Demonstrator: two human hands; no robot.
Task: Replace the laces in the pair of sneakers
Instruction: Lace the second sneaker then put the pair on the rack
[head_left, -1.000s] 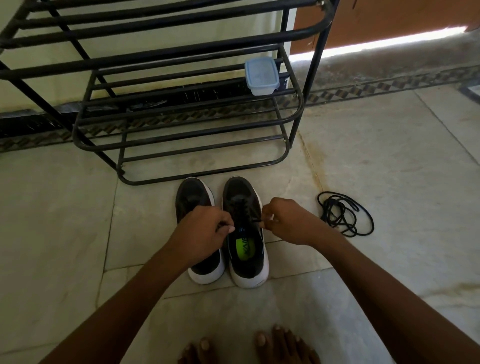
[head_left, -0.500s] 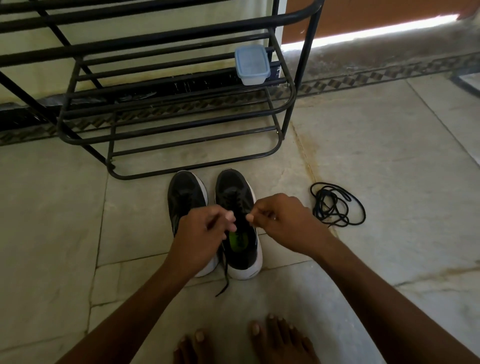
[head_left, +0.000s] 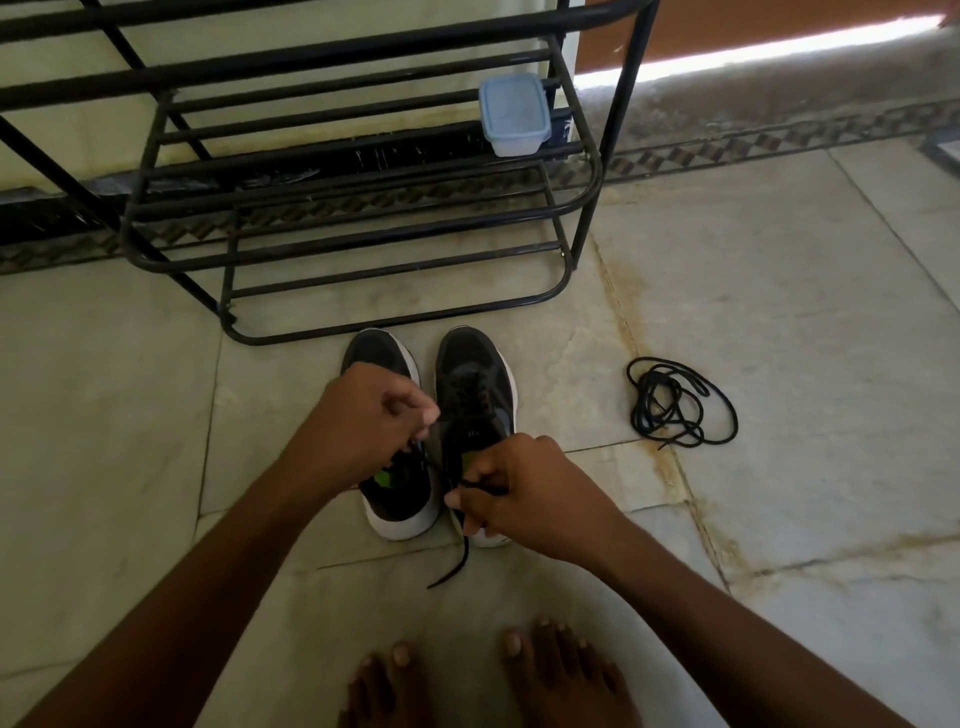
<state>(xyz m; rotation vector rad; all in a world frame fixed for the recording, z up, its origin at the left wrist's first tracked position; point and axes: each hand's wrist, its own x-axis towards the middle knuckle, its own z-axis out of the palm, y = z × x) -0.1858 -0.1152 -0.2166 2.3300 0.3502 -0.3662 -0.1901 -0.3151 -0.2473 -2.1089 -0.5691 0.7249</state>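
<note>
Old lace coming undone, both hands pulling.

Nearest, at the bottom centre of the frame, bare toes (head_left: 488, 675) stand just short of the loose lace end (head_left: 449, 564) trailing on the floor; a step onto it could jerk the shoe. Above that, the right hand (head_left: 519, 491) pinches the lace (head_left: 480, 486) over the heel of the right sneaker (head_left: 475, 384), and the left hand (head_left: 371, 415) has a narrow pinching grip over the left sneaker (head_left: 387, 501) (whether it holds the other strand I cannot tell). Pulling unevenly could snag the lace in an eyelet or tip the shoe. Right of centre, the spare laces (head_left: 680, 405) lie in a tangled pile, likely to knot. Farthest, the shoe rack (head_left: 363, 218) carries a plastic box (head_left: 514, 114).
</note>
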